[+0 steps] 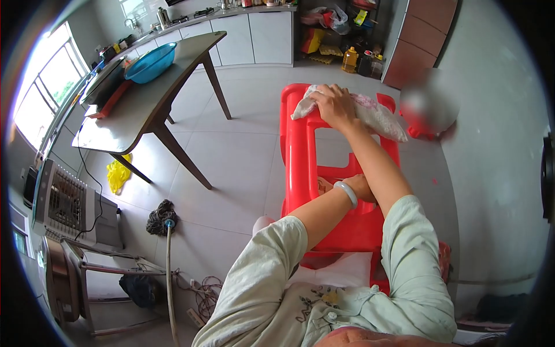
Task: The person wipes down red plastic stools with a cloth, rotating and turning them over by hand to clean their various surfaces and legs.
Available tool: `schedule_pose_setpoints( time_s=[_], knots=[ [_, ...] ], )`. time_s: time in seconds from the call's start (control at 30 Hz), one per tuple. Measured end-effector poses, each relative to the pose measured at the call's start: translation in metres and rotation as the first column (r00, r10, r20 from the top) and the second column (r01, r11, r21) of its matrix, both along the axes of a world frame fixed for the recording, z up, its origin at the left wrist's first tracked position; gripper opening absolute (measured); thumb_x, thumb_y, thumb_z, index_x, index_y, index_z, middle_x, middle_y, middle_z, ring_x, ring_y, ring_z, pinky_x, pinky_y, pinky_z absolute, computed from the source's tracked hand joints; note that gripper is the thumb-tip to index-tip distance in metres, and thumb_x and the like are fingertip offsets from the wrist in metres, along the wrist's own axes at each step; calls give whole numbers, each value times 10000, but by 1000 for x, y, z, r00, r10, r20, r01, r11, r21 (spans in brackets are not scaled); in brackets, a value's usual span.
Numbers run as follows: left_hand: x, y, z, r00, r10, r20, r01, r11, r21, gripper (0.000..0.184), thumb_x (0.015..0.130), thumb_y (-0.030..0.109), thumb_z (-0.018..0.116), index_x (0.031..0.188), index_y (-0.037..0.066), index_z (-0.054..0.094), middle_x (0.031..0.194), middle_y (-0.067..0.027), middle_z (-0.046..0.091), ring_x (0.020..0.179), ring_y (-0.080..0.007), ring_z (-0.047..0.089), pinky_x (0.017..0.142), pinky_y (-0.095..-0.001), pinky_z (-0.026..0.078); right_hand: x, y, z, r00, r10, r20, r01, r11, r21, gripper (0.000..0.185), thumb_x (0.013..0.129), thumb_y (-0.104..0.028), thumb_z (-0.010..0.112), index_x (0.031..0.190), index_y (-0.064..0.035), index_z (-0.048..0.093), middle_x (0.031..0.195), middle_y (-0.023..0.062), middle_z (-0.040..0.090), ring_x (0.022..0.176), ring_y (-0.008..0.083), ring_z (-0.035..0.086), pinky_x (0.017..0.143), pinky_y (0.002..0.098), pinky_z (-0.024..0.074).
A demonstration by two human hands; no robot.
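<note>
My right hand (334,107) is closed on a whitish cloth (378,117) with pink marks, pressed to the top edge of a red plastic chair (298,168). The cloth lies along that edge, its ends showing on both sides of the hand. Under my right forearm, my left hand (363,187) is at the chair's lower part, near the opening. A pale bracelet (348,195) circles the left wrist. The left fingers are mostly hidden, so their grip does not show.
A dark-legged table (191,49) bears a blue basin (151,62). A mop (162,218), a heater (63,196), a yellow bag (118,174) and coiled cable (207,292) are at left. Bottles (350,59) stand behind; a blurred round object (429,104) is by the right wall.
</note>
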State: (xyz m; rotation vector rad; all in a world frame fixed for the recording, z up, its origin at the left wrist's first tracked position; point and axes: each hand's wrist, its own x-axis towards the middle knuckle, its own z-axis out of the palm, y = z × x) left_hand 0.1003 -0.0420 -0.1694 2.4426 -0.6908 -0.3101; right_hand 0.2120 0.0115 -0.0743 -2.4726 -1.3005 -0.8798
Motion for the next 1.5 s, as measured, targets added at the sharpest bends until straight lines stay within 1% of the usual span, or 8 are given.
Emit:
schedule_pose_setpoints(
  time_s=[0.37, 0.53, 0.8, 1.07, 1.17, 1.27, 1.37, 1.5],
  knots=[
    [14, -5, 0, 997, -66, 48, 70, 995, -75, 401, 843, 308, 612, 1169, 75, 599, 1174, -161, 620, 1075, -330, 600, 911, -424, 477, -13, -41, 3, 995, 57, 83, -55, 998, -22, 180, 804, -102, 569, 906, -164, 703, 985, 29, 617, 962, 244, 568, 829, 428, 427],
    [2, 1, 25, 992, 13, -126, -8, 999, 41, 344, 807, 266, 623, 1040, 14, 654, 1157, -171, 624, 1037, -319, 619, 879, -429, 494, -26, -56, 11, 993, 74, 92, -67, 995, -76, 156, 809, -85, 574, 897, -124, 696, 995, 52, 617, 959, 245, 562, 828, 407, 424],
    [-9, -2, 24, 999, 4, -40, -4, 1000, -22, 439, 825, 319, 619, 1208, 106, 595, 1240, -154, 591, 1118, -315, 584, 935, -406, 470, -11, -10, 4, 975, 130, 178, -124, 991, -44, 190, 773, -69, 583, 886, -147, 714, 976, 46, 624, 960, 242, 566, 845, 419, 420],
    [5, 7, 11, 1000, -26, -3, 26, 995, -94, 445, 860, 374, 581, 1254, 166, 567, 1265, -127, 585, 1157, -297, 563, 966, -410, 446, -1, 0, 0, 1000, -13, 1, 13, 1000, 14, 205, 824, -104, 554, 932, -164, 717, 994, 49, 620, 999, 248, 566, 870, 435, 415],
    [-3, 5, 23, 995, 36, -89, -45, 994, -103, 454, 847, 372, 602, 1239, 145, 573, 1229, -133, 604, 1129, -309, 577, 941, -410, 462, -9, -18, 6, 1000, 4, -12, -4, 1000, -14, 204, 820, -109, 556, 939, -162, 714, 997, 48, 617, 983, 253, 565, 850, 436, 419],
    [8, 1, 9, 999, -49, 15, 50, 995, -83, 424, 838, 357, 615, 1179, 104, 609, 1171, -145, 628, 1090, -321, 594, 913, -412, 478, -15, -43, 7, 999, 40, 24, -40, 999, -4, 189, 815, -108, 559, 925, -148, 708, 1000, 48, 614, 973, 259, 564, 831, 436, 425],
    [-8, 11, 45, 991, 31, -128, -19, 995, 97, 374, 838, 350, 615, 1060, 53, 666, 1110, -156, 649, 1062, -321, 607, 909, -421, 484, -17, -68, 5, 995, 40, 89, -43, 999, 31, 167, 806, -97, 568, 902, -132, 700, 996, 49, 612, 970, 264, 564, 819, 432, 433],
    [-1, 9, 29, 998, 13, -61, -11, 999, 34, 396, 844, 372, 606, 1016, 21, 669, 1017, -184, 666, 994, -341, 628, 882, -423, 486, -8, -111, -1, 990, -40, 134, 29, 996, 86, 164, 792, -72, 595, 921, -121, 683, 1012, 46, 606, 972, 268, 564, 817, 430, 438]
  ],
)
